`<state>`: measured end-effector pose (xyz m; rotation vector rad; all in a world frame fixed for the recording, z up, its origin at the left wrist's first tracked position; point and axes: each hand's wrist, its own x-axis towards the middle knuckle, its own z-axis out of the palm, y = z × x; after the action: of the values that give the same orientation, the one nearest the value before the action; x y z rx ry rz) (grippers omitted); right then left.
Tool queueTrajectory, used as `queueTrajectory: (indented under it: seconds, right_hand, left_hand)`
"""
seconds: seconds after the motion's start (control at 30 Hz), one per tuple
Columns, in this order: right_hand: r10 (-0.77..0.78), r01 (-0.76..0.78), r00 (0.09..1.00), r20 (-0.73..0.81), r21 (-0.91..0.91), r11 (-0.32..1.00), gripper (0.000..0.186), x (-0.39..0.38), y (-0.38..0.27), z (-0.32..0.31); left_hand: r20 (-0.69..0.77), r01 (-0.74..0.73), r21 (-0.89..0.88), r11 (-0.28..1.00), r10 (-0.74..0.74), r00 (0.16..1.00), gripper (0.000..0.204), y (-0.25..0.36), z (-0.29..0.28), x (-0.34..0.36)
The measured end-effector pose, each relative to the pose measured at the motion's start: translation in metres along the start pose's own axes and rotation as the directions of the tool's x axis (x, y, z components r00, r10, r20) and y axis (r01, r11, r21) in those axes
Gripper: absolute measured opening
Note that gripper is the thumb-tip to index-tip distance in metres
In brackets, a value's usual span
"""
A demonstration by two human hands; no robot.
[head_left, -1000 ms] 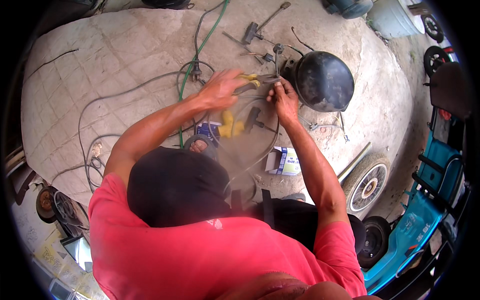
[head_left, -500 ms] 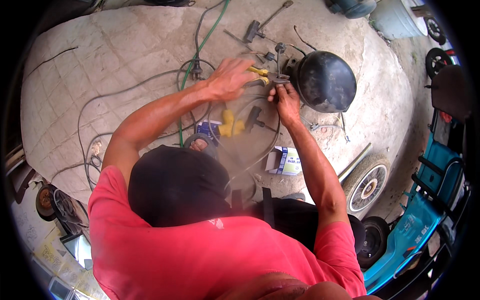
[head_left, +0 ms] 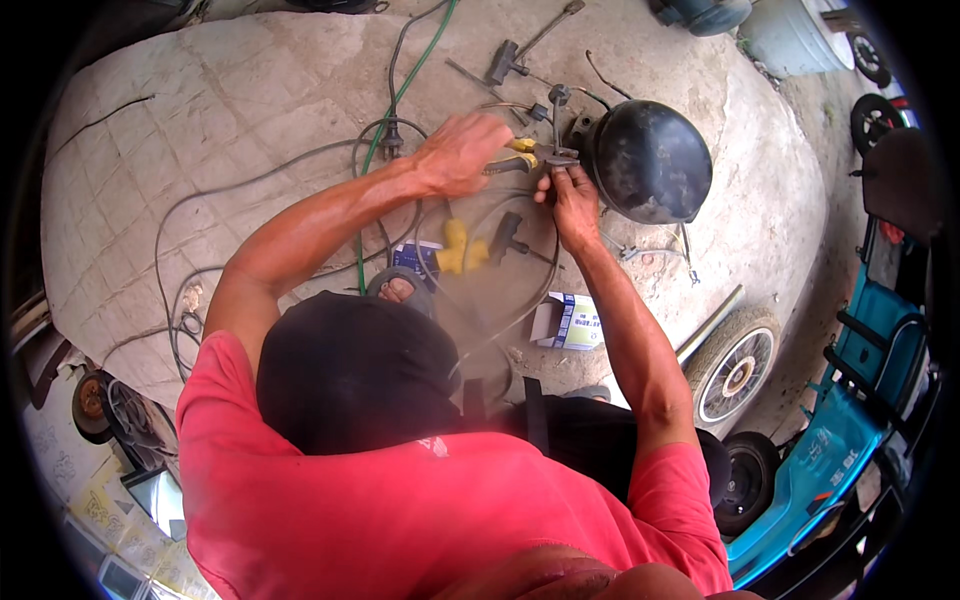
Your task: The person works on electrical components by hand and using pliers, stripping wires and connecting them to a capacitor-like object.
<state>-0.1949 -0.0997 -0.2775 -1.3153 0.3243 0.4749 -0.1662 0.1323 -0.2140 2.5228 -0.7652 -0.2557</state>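
Observation:
My left hand (head_left: 462,156) is closed at the yellow handles of a pair of pliers (head_left: 524,146), which are spread apart. The plier jaws point right, toward a thin upright pipe (head_left: 558,120) beside a black domed compressor (head_left: 655,160). Just below the jaws, my right hand (head_left: 575,208) pinches a small grey metal piece (head_left: 562,162) between thumb and fingers. Exactly how the jaws meet that piece is hard to make out. The compressor rests on the concrete, right of both hands.
Black T-handled tools (head_left: 505,62) lie around the work. A black cable plug (head_left: 392,138) and green hose (head_left: 412,75) run along the left. Closer in are a yellow lobed object (head_left: 458,250), an opened small box (head_left: 570,322) and a spoked wheel (head_left: 738,375). A turquoise vehicle (head_left: 810,470) stands right.
My left hand has shifted slightly left along the plier handles, whose upper handle now sits a little lower. My right hand and the compressor stay in place.

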Motion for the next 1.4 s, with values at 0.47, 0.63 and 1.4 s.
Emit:
queueTrajectory:
  seconds: [0.47,0.63,1.4]
  right_hand:
    - [0.024,-0.025,0.999,-0.024,-0.046,0.999,0.020,-0.005,-0.010,0.006]
    - [0.019,-0.019,1.000,-0.009,-0.034,0.999,0.019,-0.003,-0.007,0.005]
    - [0.017,-0.018,1.000,-0.016,-0.035,0.999,0.019,-0.003,-0.008,0.006]
  left_hand:
    - [0.028,0.103,0.037,0.994,-0.104,0.994,0.063,0.001,-0.001,0.004]
    - [0.043,0.116,0.021,0.993,-0.117,0.992,0.062,-0.003,0.004,0.004]
    - [0.076,0.103,0.021,0.994,-0.104,0.992,0.055,-0.013,0.011,0.007]
